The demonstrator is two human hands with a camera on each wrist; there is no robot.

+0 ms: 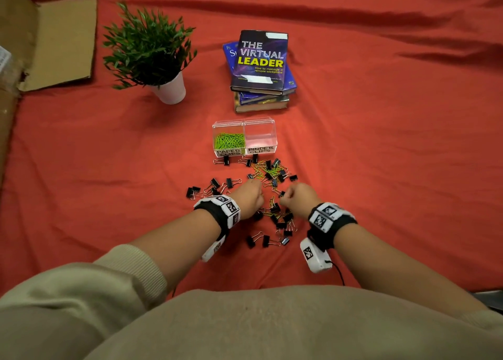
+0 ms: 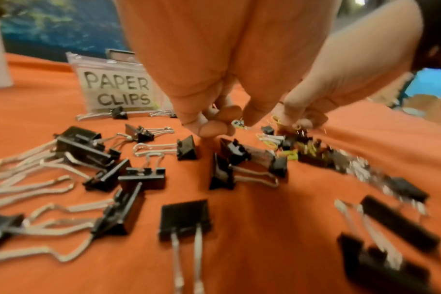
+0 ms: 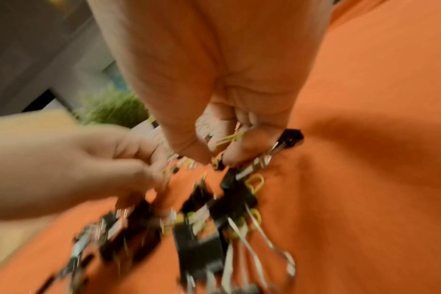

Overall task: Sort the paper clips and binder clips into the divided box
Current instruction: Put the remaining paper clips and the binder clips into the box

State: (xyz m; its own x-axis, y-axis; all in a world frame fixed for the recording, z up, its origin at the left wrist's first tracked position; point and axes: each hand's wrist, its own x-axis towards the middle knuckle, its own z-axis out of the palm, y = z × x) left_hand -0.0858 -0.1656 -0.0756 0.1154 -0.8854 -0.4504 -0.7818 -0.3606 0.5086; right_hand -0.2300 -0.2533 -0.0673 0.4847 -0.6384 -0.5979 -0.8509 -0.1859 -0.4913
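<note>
The clear divided box (image 1: 273, 131) stands on the red cloth. Its "PAPER CLIPS" side (image 2: 117, 90) holds green paper clips (image 1: 230, 140); the "BINDER CLIPS" side (image 1: 260, 139) looks empty. A mixed pile of black binder clips (image 1: 283, 218) and green-yellow paper clips (image 1: 268, 172) lies in front of it. Both hands hover over the pile, fingers curled. My left hand (image 1: 260, 196) (image 2: 227, 123) pinches a small paper clip (image 2: 237, 123) at its fingertips. My right hand (image 1: 283, 198) (image 3: 219, 147) grips a yellow-green paper clip (image 3: 229, 138), a binder clip (image 3: 291, 136) just behind its fingers.
A potted green plant (image 1: 151, 46) stands at the back left and a stack of books (image 1: 261, 68) behind the box. Cardboard (image 1: 62, 41) lies at the far left. More binder clips (image 1: 215, 185) are spread left of my left hand.
</note>
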